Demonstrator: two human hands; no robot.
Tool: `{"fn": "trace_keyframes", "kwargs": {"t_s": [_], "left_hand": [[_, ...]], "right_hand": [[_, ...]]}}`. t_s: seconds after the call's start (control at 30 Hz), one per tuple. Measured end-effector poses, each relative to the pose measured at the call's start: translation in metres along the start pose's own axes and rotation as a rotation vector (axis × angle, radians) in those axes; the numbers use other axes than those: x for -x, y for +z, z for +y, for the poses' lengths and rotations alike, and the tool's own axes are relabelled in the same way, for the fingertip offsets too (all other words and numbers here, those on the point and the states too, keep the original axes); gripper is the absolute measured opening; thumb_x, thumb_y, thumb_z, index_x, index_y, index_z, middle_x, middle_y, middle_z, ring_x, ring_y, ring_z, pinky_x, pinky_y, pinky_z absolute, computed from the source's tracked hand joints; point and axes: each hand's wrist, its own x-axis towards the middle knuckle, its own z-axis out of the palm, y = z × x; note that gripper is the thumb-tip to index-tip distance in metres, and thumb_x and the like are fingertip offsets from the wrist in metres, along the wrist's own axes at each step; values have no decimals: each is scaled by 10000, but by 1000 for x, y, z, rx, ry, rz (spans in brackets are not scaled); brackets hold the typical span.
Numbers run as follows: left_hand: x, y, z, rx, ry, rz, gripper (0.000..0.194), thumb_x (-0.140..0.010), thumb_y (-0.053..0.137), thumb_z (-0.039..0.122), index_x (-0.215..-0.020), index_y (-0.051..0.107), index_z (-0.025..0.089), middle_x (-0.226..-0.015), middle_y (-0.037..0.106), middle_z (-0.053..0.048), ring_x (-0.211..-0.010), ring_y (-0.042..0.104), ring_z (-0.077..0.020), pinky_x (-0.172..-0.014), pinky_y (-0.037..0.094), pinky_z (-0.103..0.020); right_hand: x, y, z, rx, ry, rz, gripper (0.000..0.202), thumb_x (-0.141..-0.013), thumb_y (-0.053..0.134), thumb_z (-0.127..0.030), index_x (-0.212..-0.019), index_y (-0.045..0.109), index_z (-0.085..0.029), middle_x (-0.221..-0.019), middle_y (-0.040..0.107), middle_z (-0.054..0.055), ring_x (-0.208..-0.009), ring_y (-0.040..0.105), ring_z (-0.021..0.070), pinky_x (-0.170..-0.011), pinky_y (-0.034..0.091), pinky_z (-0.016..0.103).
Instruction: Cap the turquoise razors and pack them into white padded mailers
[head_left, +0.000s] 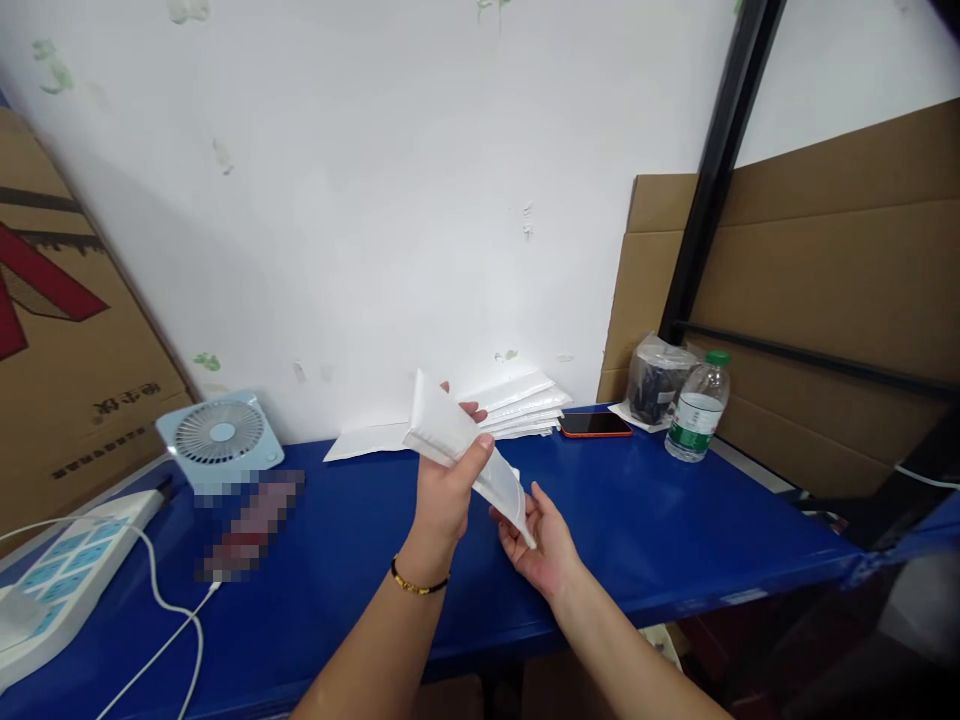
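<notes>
A white padded envelope (455, 425) hangs tilted above the blue table, its upper end to the left and its lower end to the right. My left hand (448, 490) grips it around the middle, thumb on top and fingers behind. At the lower end, my right hand (541, 545) holds the edge, palm turned up and fingers partly hidden beneath. Behind my hands, against the wall, lies a fanned stack of white padded envelopes (525, 400), with another flat white piece (367, 440) reaching out to the left.
On the right stand a phone with an orange edge (596, 425), a water bottle (697, 410) and a plastic-wrapped dark object (652, 385). A small blue fan (221, 435), a power strip (79, 565) and white cables (154, 570) occupy the left. Cardboard (847, 270) lines the right side.
</notes>
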Motion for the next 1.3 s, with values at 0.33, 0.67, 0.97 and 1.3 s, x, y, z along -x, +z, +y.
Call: {"fn": "trace_keyframes", "kwargs": {"t_s": [0.33,0.67,0.97,1.3], "left_hand": [[-17,-9,3,28,87,72,649,-718,691,271,-1291,389,302,-1169,547,-55,-1103,535,-236,-934,430,-379],[-45,-57,-11,-45,71,207,515,-673,727,273,-1133,500,231,-1186,551,-79,-1137,515,-232,-938,437,-371],[-71,-47,26,-259,320,62,555,-659,727,316,-1144,488,191,-1055,597,-68,-1005,576,-202,-910,444,-356],[-76,-46,43,13,288,167,439,-658,719,300,-1051,552,199,-1028,615,-43,-1028,564,-203,-909,459,-320]], "right_hand": [[-33,-5,-21,27,-103,258,134,-851,477,-230,-775,571,-171,-572,626,12,-554,627,160,-556,525,291],[-53,-6,-59,244,-158,411,211,-865,430,-168,-678,528,-184,-558,582,7,-514,562,123,-548,484,245],[-34,2,-60,458,-114,341,122,-738,533,-196,-617,546,-198,-608,580,7,-586,542,141,-653,456,287],[-13,-9,-58,713,-294,180,352,-623,576,-188,-956,678,-242,-1100,628,24,-1093,494,231,-927,353,351]]}}
